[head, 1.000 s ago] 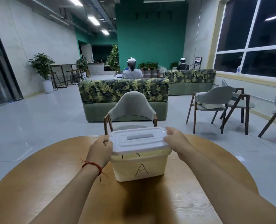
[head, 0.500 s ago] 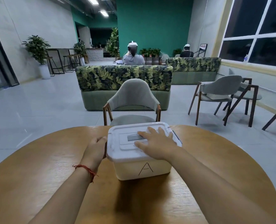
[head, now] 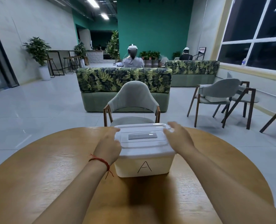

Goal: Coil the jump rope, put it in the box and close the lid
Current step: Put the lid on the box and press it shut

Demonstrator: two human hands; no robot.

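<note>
Clearly the box (head: 143,165) was the anchor of what I saw: a pale, translucent plastic tub with rounded corners and a hand-drawn letter A on its near wall. It stood on the round wooden counter (head: 53,172), whose grain caught a soft sheen. Its white lid (head: 142,139), smooth and stepped, with a flat grey handle (head: 142,136) set in the middle, lay level on the rim. I could not see the jump rope; the walls were too cloudy to show what was inside. My left hand (head: 109,147) was curled against the box's left side, thumb and fingers pinching the lid's edge, a red string bracelet (head: 100,160) on the wrist. My right hand (head: 178,137) was spread open, fingers apart, palm over the lid's right edge; whether it actually touched I could not tell. Just beyond the box stood a grey upholstered chair (head: 132,97) with wooden legs.
</note>
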